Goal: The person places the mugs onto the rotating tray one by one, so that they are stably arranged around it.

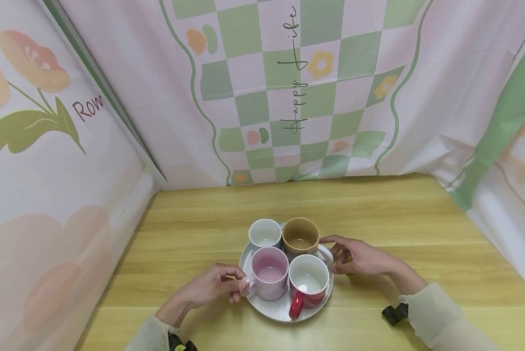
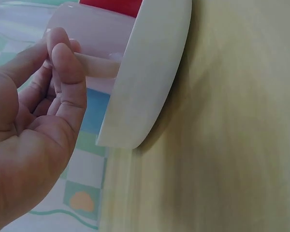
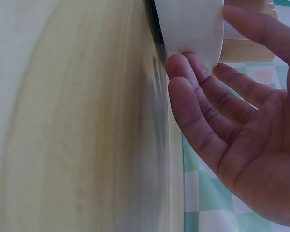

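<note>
A pink mug (image 1: 269, 274) stands at the near left of a round white tray (image 1: 274, 312). My left hand (image 1: 218, 284) pinches its handle (image 2: 99, 65) between thumb and fingertips. Beside it on the tray is a red mug (image 1: 308, 282) with a white inside, its handle toward me. Behind them sit a white-lined mug (image 1: 265, 234) and a tan mug (image 1: 301, 238) with a white handle pointing right. At the tray's right side my right hand (image 1: 359, 256) has loosely bent fingers; in the right wrist view the fingertips (image 3: 181, 92) are right at the tray's outer wall (image 3: 191, 29).
The tray rests on a wood-grain table (image 1: 192, 229). A checked curtain (image 1: 284, 97) hangs behind the table's far edge, with a flower-printed cloth (image 1: 47, 195) on the left and another hanging cloth (image 1: 486, 161) on the right.
</note>
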A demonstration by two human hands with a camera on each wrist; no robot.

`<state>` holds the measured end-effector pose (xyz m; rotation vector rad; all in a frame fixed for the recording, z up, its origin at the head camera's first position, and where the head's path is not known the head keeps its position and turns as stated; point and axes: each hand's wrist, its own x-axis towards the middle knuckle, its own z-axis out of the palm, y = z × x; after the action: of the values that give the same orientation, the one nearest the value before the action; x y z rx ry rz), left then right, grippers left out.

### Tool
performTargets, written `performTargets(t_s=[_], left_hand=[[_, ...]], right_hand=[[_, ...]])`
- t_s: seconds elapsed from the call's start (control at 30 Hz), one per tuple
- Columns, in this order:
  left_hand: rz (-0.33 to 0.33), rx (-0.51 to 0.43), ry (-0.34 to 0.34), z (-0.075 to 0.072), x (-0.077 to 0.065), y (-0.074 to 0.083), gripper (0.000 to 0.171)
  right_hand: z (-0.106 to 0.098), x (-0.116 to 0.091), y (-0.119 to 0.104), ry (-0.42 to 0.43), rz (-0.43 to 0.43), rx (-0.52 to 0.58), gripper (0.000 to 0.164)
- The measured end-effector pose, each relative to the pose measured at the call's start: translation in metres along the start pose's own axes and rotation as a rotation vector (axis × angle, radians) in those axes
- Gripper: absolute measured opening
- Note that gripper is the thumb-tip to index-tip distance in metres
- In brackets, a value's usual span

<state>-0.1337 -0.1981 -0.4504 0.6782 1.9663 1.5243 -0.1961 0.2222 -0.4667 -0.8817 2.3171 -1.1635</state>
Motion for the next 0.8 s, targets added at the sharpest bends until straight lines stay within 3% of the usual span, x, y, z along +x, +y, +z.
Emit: performTargets(t_s=[0.17, 0.5, 0.8], left_hand=[[-0.025, 0.041, 0.025, -0.0027, 0.0014, 0.0034, 0.025], [-0.096, 0.017, 0.079, -0.0036, 0.0001, 0.0071, 0.026], [-0.041, 0.052, 0.1, -0.0091, 0.0025, 0.0083, 0.026]], right_hand=[[-0.0001, -0.0003, -0.0001, 0.0, 0.004, -0.012, 0.073], [-0.0001, 0.0003, -0.0001, -0.006, 0.007, 0.007, 0.073], [-0.0002, 0.0006, 0.0001, -0.005, 0.01, 0.011, 0.074]])
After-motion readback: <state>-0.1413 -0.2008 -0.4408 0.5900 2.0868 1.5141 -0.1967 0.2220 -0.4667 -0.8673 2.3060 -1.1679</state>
